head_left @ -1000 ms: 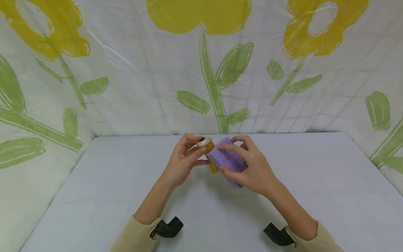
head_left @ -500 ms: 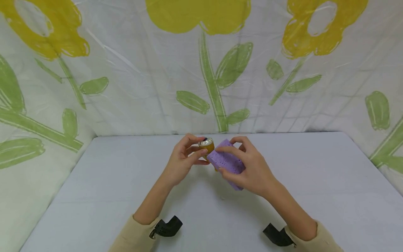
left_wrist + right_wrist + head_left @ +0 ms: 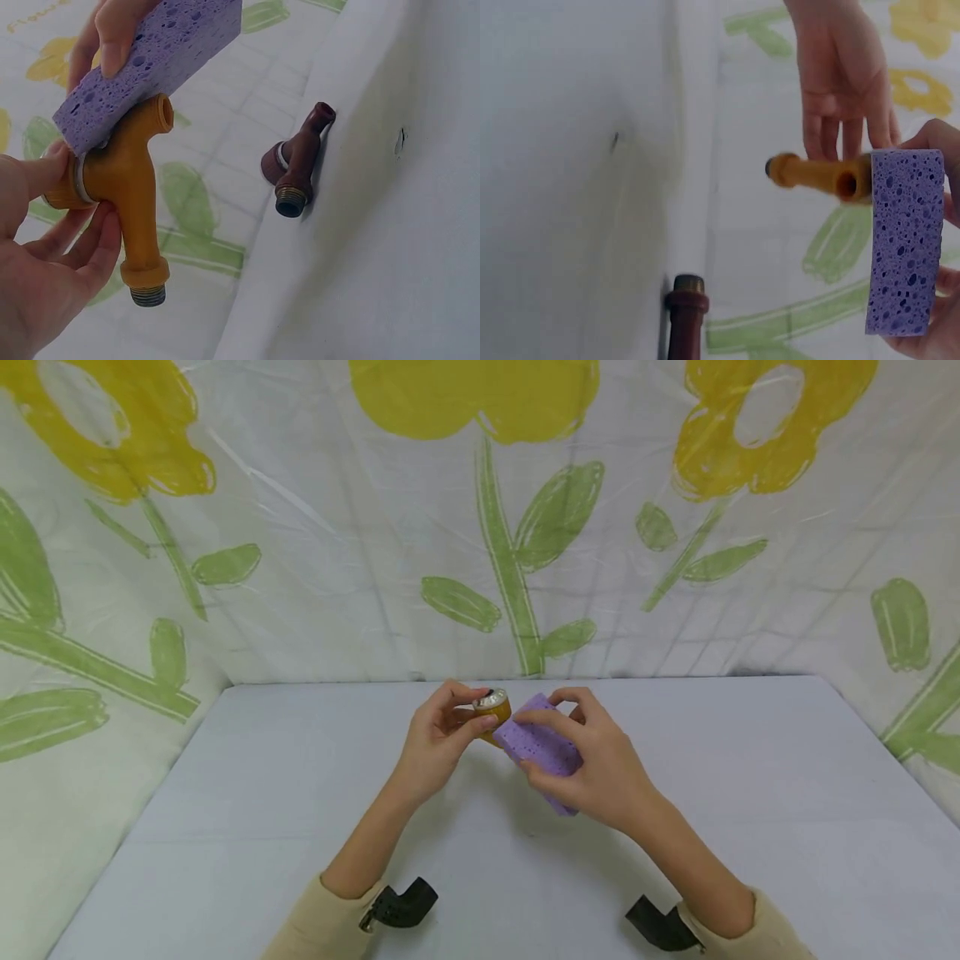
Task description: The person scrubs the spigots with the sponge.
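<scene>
Now, sponge against tap, above the table point(image 3: 225, 827).
Left hand point(image 3: 435, 752) pinches the tap point(image 3: 124, 191); right hand point(image 3: 600, 768) grips the sponge point(image 3: 536, 745), pressed on it.

a staged recording booth: bare white table point(image 3: 225, 827) walled by flower-printed plastic sheeting point(image 3: 337, 552).

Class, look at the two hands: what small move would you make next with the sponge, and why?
Probably slide the purple sponge along the orange tap. The right hand already presses it against the tap near the spout, while the left hand grips the tap's top.
</scene>
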The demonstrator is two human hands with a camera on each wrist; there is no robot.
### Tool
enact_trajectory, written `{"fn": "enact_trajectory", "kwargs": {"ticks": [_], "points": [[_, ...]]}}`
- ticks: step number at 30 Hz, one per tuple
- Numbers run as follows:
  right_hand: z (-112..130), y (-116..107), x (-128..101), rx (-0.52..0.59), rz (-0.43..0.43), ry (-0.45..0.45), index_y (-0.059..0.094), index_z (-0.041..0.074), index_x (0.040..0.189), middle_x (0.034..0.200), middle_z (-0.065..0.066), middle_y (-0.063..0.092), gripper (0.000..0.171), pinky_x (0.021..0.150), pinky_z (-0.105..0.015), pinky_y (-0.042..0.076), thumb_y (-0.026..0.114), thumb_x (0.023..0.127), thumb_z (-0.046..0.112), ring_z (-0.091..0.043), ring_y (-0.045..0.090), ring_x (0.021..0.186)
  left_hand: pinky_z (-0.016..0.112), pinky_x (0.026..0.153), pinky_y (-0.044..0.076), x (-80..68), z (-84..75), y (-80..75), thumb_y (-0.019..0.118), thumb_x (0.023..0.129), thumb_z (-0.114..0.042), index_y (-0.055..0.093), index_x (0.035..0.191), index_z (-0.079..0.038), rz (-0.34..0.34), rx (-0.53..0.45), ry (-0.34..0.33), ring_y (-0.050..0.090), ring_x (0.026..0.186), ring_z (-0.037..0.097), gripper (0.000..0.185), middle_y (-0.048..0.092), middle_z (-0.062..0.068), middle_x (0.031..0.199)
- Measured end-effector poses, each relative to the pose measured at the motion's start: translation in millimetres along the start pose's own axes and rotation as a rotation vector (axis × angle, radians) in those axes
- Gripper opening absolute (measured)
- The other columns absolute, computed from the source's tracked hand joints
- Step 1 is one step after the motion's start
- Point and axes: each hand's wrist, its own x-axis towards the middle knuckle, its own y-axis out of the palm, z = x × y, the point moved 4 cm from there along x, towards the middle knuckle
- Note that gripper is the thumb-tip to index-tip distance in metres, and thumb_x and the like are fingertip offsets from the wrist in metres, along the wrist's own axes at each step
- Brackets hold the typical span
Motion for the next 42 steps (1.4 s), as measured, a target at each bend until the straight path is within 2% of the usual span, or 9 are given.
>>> {"fn": "enact_trajectory", "kwargs": {"ticks": [3,9,13,17,20,26,29,35,42], "points": [[2,0,1,-0.016,0.004,-0.012,0.076,0.025,0.124,0.126,-0.013,0.057,0.045,0.062,-0.029,0.054,0.088,0.081,0.021,-0.017,0.053,0.087,0.025,0.083,0.063,-0.6,0.5,0.4,0.067,0.096,0.012,0.058,0.118,0.012,-0.018,0.0,-0.013,0.071,0.1,0.011,0.024,0.062,0.03,0.127],[-3,-8,2,-0.052,0.001,0.02,0.075,0.025,0.123,0.126,-0.011,0.056,0.045,0.063,-0.031,0.055,0.087,0.081,0.02,-0.02,0.054,0.089,0.024,0.08,0.063,-0.8,0.1,1.7,0.07,0.094,0.012,0.058,0.116,0.011,-0.046,-0.009,-0.049,0.073,0.097,0.009,0.024,0.064,0.028,0.125],[-2,-8,2,-0.092,0.064,0.0,0.075,0.026,0.124,0.128,-0.013,0.056,0.042,0.063,-0.03,0.055,0.085,0.083,0.024,-0.021,0.057,0.09,0.028,0.082,0.064,-2.2,-1.3,3.3,0.071,0.095,0.01,0.06,0.117,0.009,-0.037,0.013,-0.047,0.074,0.099,0.016,0.024,0.065,0.025,0.125],[0,-10,1,-0.112,0.111,-0.006,0.076,0.028,0.122,0.128,-0.011,0.057,0.046,0.065,-0.032,0.058,0.088,0.078,0.024,-0.024,0.065,0.096,0.029,0.082,0.065,-2.9,-2.6,3.9,0.072,0.096,0.006,0.063,0.117,0.006,-0.028,0.045,-0.046,0.075,0.101,0.026,0.023,0.067,0.023,0.124],[0,-14,1,-0.121,0.117,0.004,0.076,0.028,0.121,0.126,-0.009,0.057,0.049,0.064,-0.032,0.057,0.089,0.074,0.022,-0.024,0.065,0.095,0.029,0.081,0.065,-3.2,-3.7,3.5,0.073,0.096,0.005,0.063,0.117,0.005,-0.03,0.06,-0.047,0.076,0.101,0.029,0.023,0.068,0.022,0.123],[0,-13,1,-0.119,0.105,0.005,0.077,0.026,0.121,0.128,-0.012,0.057,0.042,0.064,-0.031,0.057,0.087,0.08,0.024,-0.024,0.063,0.093,0.028,0.079,0.064,-3.2,-3.4,5.4,0.073,0.096,0.006,0.063,0.115,0.006,-0.013,0.061,-0.043,0.076,0.1,0.033,0.022,0.067,0.024,0.124],[0,-14,1,-0.114,0.122,0.007,0.076,0.027,0.121,0.127,-0.01,0.057,0.045,0.065,-0.031,0.058,0.088,0.078,0.023,-0.024,0.064,0.095,0.029,0.079,0.065,-2.7,-3.5,5.7,0.072,0.096,0.006,0.063,0.115,0.006,-0.015,0.059,-0.039,0.076,0.1,0.034,0.022,0.067,0.024,0.124],[-1,-17,1,-0.111,0.121,0.022,0.076,0.028,0.121,0.127,-0.009,0.056,0.046,0.063,-0.029,0.056,0.089,0.077,0.022,-0.021,0.06,0.092,0.029,0.077,0.065,-2.5,-3.5,3.4,0.073,0.095,0.006,0.062,0.116,0.006,-0.034,0.043,-0.068,0.076,0.098,0.03,0.023,0.066,0.023,0.125],[2,-15,2,-0.08,0.092,-0.013,0.076,0.029,0.122,0.129,-0.01,0.055,0.044,0.062,-0.027,0.055,0.089,0.08,0.021,-0.019,0.056,0.09,0.023,0.072,0.062,-1.6,-2.3,1.2,0.071,0.096,0.007,0.061,0.115,0.008,-0.072,0.013,-0.092,0.074,0.092,0.016,0.021,0.065,0.024,0.126]]}}
